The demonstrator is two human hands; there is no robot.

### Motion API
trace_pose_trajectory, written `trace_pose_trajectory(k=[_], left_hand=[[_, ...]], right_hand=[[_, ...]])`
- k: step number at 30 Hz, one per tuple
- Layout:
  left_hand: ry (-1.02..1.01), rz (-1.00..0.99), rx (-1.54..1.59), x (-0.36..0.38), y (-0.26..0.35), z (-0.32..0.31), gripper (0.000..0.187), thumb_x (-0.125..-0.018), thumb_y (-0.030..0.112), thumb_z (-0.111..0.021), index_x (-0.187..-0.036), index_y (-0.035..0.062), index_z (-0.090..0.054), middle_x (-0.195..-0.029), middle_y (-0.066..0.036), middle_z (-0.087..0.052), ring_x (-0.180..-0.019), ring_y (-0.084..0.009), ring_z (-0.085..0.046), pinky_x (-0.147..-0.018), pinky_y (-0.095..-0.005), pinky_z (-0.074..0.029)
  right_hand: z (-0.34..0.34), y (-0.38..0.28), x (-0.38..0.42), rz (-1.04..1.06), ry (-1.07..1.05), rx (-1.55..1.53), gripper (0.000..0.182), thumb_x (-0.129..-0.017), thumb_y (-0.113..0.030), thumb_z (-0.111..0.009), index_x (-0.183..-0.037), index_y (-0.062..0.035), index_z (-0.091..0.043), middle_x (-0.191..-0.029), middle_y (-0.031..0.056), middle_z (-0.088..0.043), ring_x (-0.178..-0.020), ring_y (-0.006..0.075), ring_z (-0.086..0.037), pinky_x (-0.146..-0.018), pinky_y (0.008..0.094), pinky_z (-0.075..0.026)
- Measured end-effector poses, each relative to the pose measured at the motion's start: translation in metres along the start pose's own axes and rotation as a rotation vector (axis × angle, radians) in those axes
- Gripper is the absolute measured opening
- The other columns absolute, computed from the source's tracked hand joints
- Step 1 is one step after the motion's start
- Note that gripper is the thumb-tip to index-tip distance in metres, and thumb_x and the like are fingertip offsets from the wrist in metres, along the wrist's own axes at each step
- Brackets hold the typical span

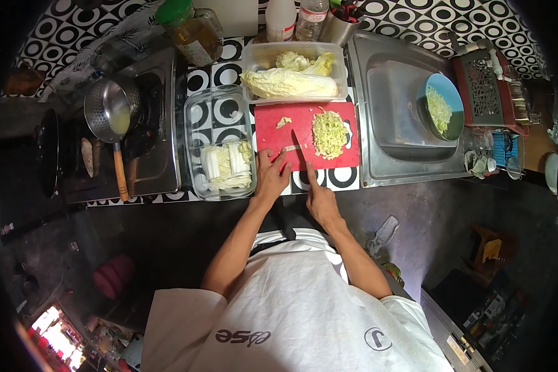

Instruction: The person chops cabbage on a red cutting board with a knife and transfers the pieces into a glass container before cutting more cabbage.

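On a red cutting board, my right hand grips a knife, its index finger stretched along toward the blade. The dark blade points away from me over the board. My left hand holds a thin pale strip of napa cabbage with its fingertips, just left of the blade. Chopped cabbage lies in a heap on the board's right side. A small cabbage scrap rests near the far left part of the board.
Left of the board, a glass container holds cut cabbage pieces. Behind it, a plastic tub holds larger cabbage. A sink with a blue bowl of shredded cabbage is at right. A saucepan sits on the stove at left.
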State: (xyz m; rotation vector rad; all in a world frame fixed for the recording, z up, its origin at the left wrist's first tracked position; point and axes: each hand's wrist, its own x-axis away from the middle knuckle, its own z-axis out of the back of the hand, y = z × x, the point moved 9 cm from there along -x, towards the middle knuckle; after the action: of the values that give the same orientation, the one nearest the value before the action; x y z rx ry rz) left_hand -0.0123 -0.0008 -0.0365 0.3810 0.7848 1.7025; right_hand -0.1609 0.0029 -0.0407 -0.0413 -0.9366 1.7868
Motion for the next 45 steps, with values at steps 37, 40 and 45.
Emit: trace_pose_trajectory(k=[37,40,45], left_hand=[[0.007,-0.002,-0.01,0.0,0.002,0.001,0.039,-0.071,0.014,-0.067,-0.108,0.0031,-0.063,-0.096,-0.018,-0.044,-0.089,-0.0325,-0.045,-0.077,-0.0394,-0.04],[0.0,0.001,-0.027,0.0,0.001,0.0,0.039,-0.072,0.016,-0.066,-0.11,0.0044,-0.063,-0.096,-0.017,-0.044,-0.089,-0.0318,-0.045,-0.078,-0.0388,-0.039],[0.01,-0.006,-0.019,-0.001,0.002,0.002,0.039,-0.072,0.014,-0.066,-0.109,0.0033,-0.062,-0.095,-0.018,-0.044,-0.088,-0.0326,-0.044,-0.076,-0.0393,-0.04]], right_hand=[[0.0,-0.001,-0.004,0.096,-0.006,-0.113,0.075,-0.079,0.001,-0.048,-0.142,-0.0184,-0.012,-0.061,0.0272,-0.056,-0.059,0.0432,-0.058,-0.061,0.0508,-0.046],[-0.002,0.002,-0.008,0.077,-0.017,-0.108,0.075,-0.079,0.0,-0.048,-0.142,-0.0194,-0.012,-0.06,0.0276,-0.055,-0.059,0.0437,-0.057,-0.061,0.0511,-0.046],[0.002,0.004,-0.002,0.067,-0.014,-0.098,0.076,-0.079,0.0,-0.049,-0.142,-0.0223,-0.012,-0.06,0.0273,-0.055,-0.06,0.0439,-0.057,-0.061,0.0516,-0.046]])
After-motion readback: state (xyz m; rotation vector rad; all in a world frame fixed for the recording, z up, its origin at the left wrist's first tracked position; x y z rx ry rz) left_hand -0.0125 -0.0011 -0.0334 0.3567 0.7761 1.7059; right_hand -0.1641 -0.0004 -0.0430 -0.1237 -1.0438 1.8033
